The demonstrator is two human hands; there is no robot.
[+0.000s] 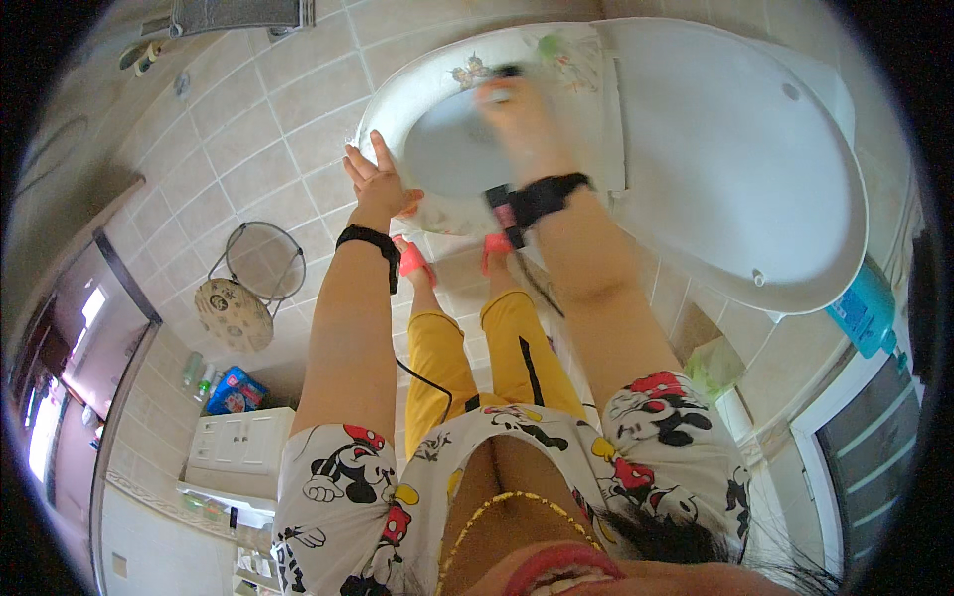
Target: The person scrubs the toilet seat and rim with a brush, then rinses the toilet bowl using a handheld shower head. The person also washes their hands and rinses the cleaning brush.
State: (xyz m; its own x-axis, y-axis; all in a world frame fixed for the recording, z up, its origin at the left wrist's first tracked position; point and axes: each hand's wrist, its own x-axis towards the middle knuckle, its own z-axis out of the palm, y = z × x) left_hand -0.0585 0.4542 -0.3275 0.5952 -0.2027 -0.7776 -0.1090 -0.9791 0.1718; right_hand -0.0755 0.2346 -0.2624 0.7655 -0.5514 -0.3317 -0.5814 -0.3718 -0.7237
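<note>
A white toilet seat [384,112] with flower and butterfly decals lies over the bowl, its white lid [730,156] raised at the right. My left hand [380,179] is at the seat's left front edge, fingers spread, with nothing seen in it. Blurred by motion, my right hand [514,119] is over the far part of the seat opening with its fingers bent. Something small and dark [508,71] shows at its fingertips; whether the hand holds it cannot be told. Black bands are around both wrists, with a cable by the right one.
A round folding stool [235,313] stands on the tiled floor at the left. Beyond it are a white cabinet [238,447] and a blue package [235,389]. At the right are a blue pump bottle [864,309], a bin with a green liner [715,365] and a door frame [820,447].
</note>
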